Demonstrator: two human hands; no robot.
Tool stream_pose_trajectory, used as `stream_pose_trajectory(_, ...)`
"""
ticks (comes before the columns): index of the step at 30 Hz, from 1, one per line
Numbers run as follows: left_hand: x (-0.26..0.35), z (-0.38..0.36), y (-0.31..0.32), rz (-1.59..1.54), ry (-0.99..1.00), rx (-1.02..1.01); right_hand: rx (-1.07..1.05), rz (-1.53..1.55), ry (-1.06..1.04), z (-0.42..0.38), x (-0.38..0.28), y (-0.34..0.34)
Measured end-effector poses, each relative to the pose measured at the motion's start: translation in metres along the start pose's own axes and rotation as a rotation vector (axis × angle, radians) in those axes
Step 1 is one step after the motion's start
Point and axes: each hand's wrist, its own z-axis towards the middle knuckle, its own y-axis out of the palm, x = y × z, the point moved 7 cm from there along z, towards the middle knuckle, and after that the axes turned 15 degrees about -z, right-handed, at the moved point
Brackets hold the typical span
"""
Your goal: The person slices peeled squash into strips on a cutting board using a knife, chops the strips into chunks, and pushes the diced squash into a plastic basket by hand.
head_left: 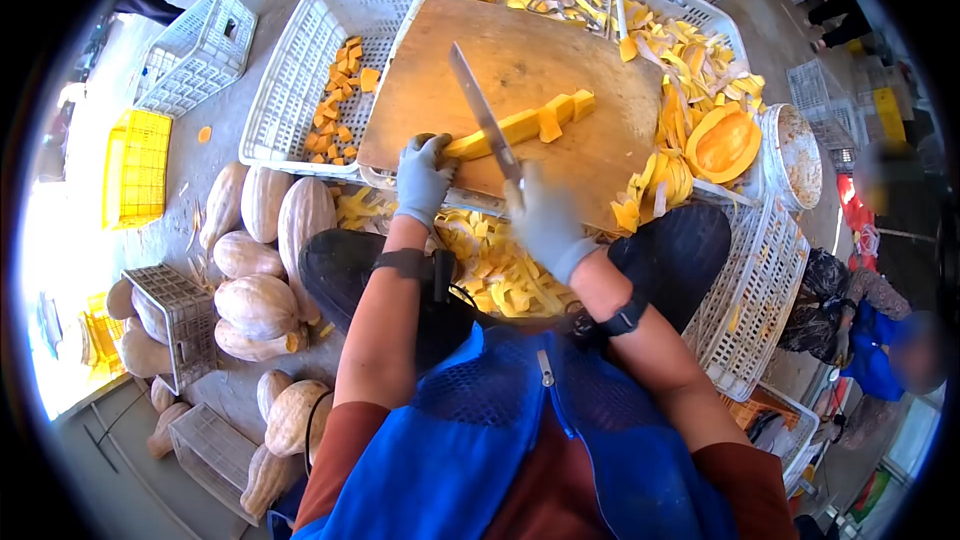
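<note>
A wooden cutting board lies in front of me, with a long peeled strip of orange squash across it. The right end of the strip is cut into chunks. My left hand, in a grey glove, holds the strip's left end with its fingers curled. My right hand, also gloved and blurred by motion, is closed round the handle of a large knife. The blade points up and left and crosses over the strip.
Left of the board, a white crate holds orange cubes. Peelings fill a crate at the right, near a halved squash and a white bucket. Whole squashes lie at the left. A person in blue is far right.
</note>
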Motion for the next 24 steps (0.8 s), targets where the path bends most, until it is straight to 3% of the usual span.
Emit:
stream_pose_trajectory(4, -0.007, -0.003, 0.004, -0.003, -0.083, -0.037, -0.142, 0.078, -0.022, 0.018, 0.018, 0.041)
stream_pose_trajectory(7, 0.001, -0.011, 0.001, -0.032, -0.054, 0.050, 0.255, 0.247, -0.150, -0.004, 0.036, 0.006)
stream_pose_trajectory(8, 0.015, -0.018, 0.003, 0.075, 0.004, 0.174, 0.323, 0.238, -0.055, -0.008, 0.056, -0.006)
stream_pose_trajectory(9, 0.018, -0.024, 0.012, 0.076, -0.039, 0.167, 0.392, 0.232, 0.039, -0.011, 0.077, -0.017)
stream_pose_trajectory(12, 0.059, -0.030, 0.040, 0.164, -0.089, 0.065, 0.440, 0.108, 0.287, -0.001, 0.133, -0.031)
stream_pose_trajectory(14, 0.067, -0.022, 0.060, 0.218, -0.117, -0.004, 0.370, 0.027, 0.322, 0.020, 0.151, -0.025)
stream_pose_trajectory(16, 0.074, -0.017, 0.076, 0.292, -0.115, -0.107, 0.351, 0.130, 0.258, 0.030, 0.126, -0.015)
stream_pose_trajectory(19, 0.045, -0.004, 0.080, 0.466, 0.108, 0.034, 0.291, 0.098, 0.101, 0.056, 0.086, 0.015)
stream_pose_trajectory(22, 0.015, 0.032, 0.032, 0.392, 0.063, 0.139, 0.228, 0.207, 0.086, 0.100, 0.032, 0.036)
stream_pose_trajectory(24, -0.021, 0.061, -0.008, 0.486, 0.169, 0.215, 0.118, 0.390, 0.055, 0.119, -0.012, 0.027)
